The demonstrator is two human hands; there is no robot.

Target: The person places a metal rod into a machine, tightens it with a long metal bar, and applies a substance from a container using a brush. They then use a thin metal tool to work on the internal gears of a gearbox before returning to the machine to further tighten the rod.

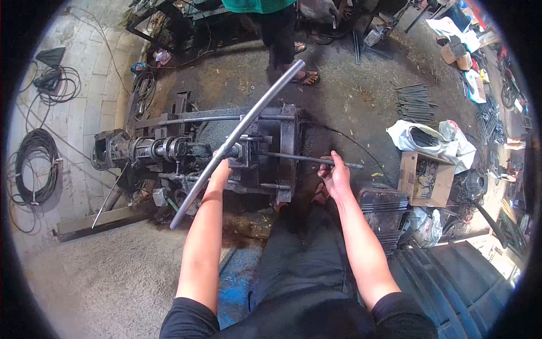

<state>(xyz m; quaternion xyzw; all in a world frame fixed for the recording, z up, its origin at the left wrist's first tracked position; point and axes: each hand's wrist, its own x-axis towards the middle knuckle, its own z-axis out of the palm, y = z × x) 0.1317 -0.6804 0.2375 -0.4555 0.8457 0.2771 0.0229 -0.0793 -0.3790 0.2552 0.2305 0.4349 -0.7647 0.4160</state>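
Note:
A long bare metal bar (259, 105) slants over a low, greasy machine (286, 135) with a heavy steel frame. Close to the bar's middle, beside a block with a round fitting (237, 150), is my left hand (222, 167); the bar and machine hide most of its fingers, so I cannot tell if they are closed. A thinner dark rod (293, 156) sticks out of the machine's right side. My right hand (337, 178) is around this rod near its free end, fingers curled at it and one fingertip pointing up past it.
A person in a green top (259, 4) stands beyond the machine. Cut rods (416, 103) lie on the floor at right, near a white sack (437, 148) and a cardboard box (411, 181). Coiled black cable (35, 164) lies at left. Blue-grey metal sheeting (451, 282) is at lower right.

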